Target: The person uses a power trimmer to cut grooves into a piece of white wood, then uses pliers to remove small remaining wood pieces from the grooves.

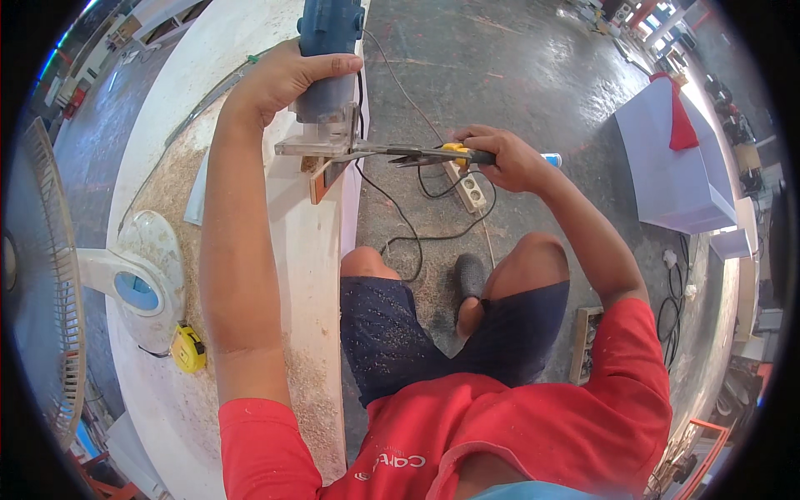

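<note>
A blue trim router (327, 29) with a clear plastic base (315, 147) stands at the edge of the white workbench (304, 275). My left hand (292, 79) is wrapped round the router's body, the thumb across its front. A small piece of wood (320, 185) sits just under the base, partly hidden by it. My right hand (512, 158) grips the black and yellow handles of long-nosed pliers (408, 154). Their metal jaws reach left to the router base and the wood; what exactly they pinch is hard to see.
Sawdust (312, 392) covers much of the bench. On it lie a yellow tape measure (189, 348) and the base of a white fan (154, 258). A power strip (469, 190) and black cables lie on the floor. A white box (667, 154) stands at the right.
</note>
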Tool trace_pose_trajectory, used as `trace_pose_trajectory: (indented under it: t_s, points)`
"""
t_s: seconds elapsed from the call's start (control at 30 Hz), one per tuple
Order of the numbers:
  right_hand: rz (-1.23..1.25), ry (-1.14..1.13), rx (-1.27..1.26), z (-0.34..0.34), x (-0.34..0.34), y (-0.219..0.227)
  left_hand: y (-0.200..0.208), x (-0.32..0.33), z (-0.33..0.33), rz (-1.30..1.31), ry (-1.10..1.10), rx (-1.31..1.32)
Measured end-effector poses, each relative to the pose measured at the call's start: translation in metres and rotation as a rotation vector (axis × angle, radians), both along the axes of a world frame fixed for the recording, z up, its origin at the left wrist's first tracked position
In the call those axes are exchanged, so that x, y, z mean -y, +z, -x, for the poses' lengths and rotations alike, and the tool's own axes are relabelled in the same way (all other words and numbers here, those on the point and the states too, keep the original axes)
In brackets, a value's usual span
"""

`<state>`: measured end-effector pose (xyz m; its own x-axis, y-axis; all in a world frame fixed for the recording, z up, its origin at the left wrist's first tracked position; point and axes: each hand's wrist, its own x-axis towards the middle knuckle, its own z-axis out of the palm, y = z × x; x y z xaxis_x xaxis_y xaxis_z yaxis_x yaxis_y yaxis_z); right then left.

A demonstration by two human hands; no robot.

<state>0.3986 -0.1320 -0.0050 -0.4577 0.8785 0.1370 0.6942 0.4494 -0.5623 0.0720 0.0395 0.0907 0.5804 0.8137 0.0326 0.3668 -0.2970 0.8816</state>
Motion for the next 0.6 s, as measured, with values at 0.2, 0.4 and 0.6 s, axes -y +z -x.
trace_pose_trajectory:
  t_s: [0.2, 0.4, 0.6]
  points:
    - [0.024, -0.128, 0.026, 0.011, 0.021, 0.013, 0.001, -0.001, 0.000, 0.038, -0.002, -0.020]
    - [-0.065, -0.239, 0.107, 0.021, 0.039, 0.023, 0.004, 0.003, 0.002, 0.037, 0.005, -0.004]
    - [-0.143, -0.340, 0.126, 0.029, 0.048, 0.024, 0.005, 0.006, 0.001, 0.022, 0.018, -0.017]
